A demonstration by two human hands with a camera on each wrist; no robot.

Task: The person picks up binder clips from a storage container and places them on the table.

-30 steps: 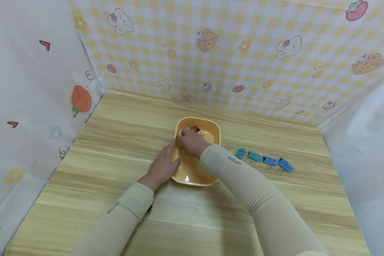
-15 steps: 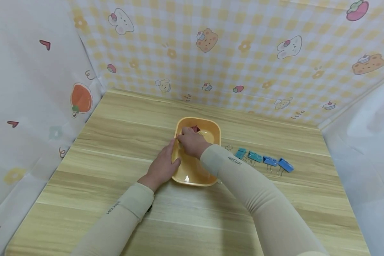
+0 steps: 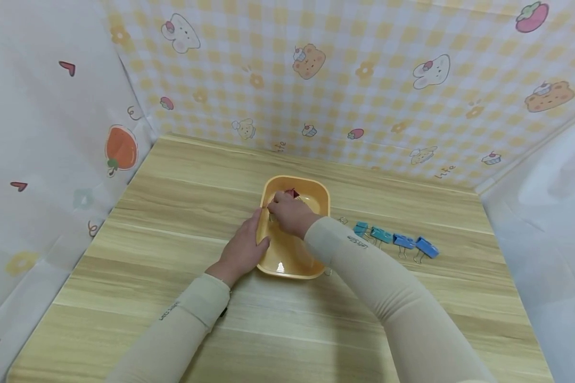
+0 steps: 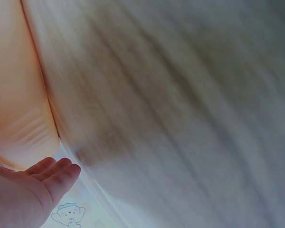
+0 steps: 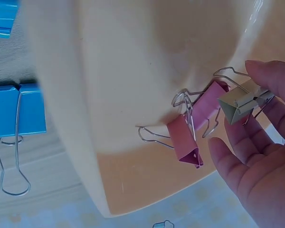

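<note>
My left hand (image 3: 241, 247) holds the near-left wall of a yellow-orange plastic bin (image 3: 292, 275), thumb over the rim and fingers along the outside. In the left wrist view its fingers (image 4: 61, 178) lie beside the bin wall. Inside the bin my right hand (image 3: 291, 213) pinches a yellow binder clip (image 5: 237, 102) between thumb and fingers. Right beside that clip, a pink binder clip (image 5: 206, 104) and a salmon-red binder clip (image 5: 183, 140) lie on the bin floor. From the head, my right hand mostly hides the yellow clip.
To the bin's right, two teal binder clips (image 3: 381, 234) and two blue binder clips (image 3: 427, 247) lie in a row on the wooden table (image 3: 196, 175). Wire handles (image 3: 328, 272) peek out by the bin's right side. A patterned cloth wall (image 3: 268, 96) stands behind.
My right hand and forearm have shifted slightly to the right, still inside the bin. The left hand and the bin stay essentially in place.
</note>
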